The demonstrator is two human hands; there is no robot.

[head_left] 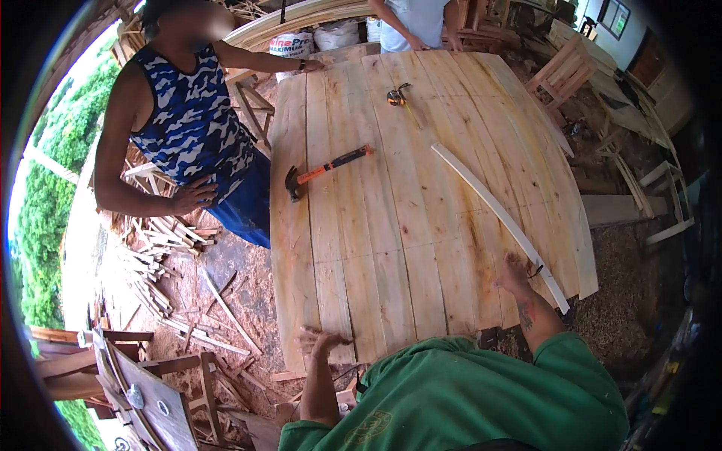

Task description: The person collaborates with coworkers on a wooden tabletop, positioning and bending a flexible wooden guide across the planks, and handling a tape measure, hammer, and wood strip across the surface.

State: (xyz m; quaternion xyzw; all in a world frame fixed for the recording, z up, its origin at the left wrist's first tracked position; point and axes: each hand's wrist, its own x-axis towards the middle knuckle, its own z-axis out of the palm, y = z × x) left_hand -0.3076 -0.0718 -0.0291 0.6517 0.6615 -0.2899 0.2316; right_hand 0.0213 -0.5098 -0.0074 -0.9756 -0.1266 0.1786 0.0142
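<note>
On a white sack with red and blue print [291, 46], "MAXIMUM" can be read; its other wording is partly hidden. Wording on the round emblem on the green shirt [368, 427] cannot be made out. The left hand [322, 342] and right hand [514, 276] are held well apart, both laid open on the near part of a broad worktop of pale wooden planks [421, 225]. One claw hammer with an orange-and-black handle [331, 165], one black-and-yellow tape measure [394, 98] and one long, pale wooden strip [498, 208], beside the right hand, are carried there. Two other people are seen, one cut off above the chest.
</note>
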